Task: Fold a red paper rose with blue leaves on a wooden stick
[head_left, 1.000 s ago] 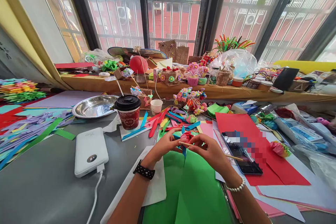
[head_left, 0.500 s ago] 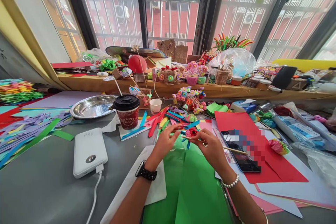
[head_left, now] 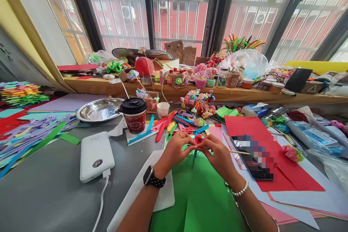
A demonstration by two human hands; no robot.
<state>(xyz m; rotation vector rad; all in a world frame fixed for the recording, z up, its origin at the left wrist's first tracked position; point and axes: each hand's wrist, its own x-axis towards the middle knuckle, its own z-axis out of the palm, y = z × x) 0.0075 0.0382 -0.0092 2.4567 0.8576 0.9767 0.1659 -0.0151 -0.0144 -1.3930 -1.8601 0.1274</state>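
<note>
While both hands meet over the green paper sheet (head_left: 201, 195) at the near edge of the table (head_left: 49, 195), the left hand (head_left: 175, 150) and the right hand (head_left: 217, 156) pinch a small red paper flower (head_left: 199, 139) between their fingertips. It sits right above the knuckles, held up off the sheet, and a thin wooden stick (head_left: 239, 152) runs out from the right hand's grip toward the right, passing over a smartphone (head_left: 252, 159) that lies on red paper (head_left: 288, 174). Both hands are clenched tight on the flower; a black smartwatch (head_left: 152, 178) rides the left wrist, a bead bracelet (head_left: 240, 189) the right. Just beyond the fingers, loose coloured paper strips (head_left: 168, 125) are scattered. To the left lies a white power bank (head_left: 96, 156) with its cable trailing to the near edge, and behind it stand a lidded red coffee cup (head_left: 134, 115) and a steel dish (head_left: 99, 110).
</note>
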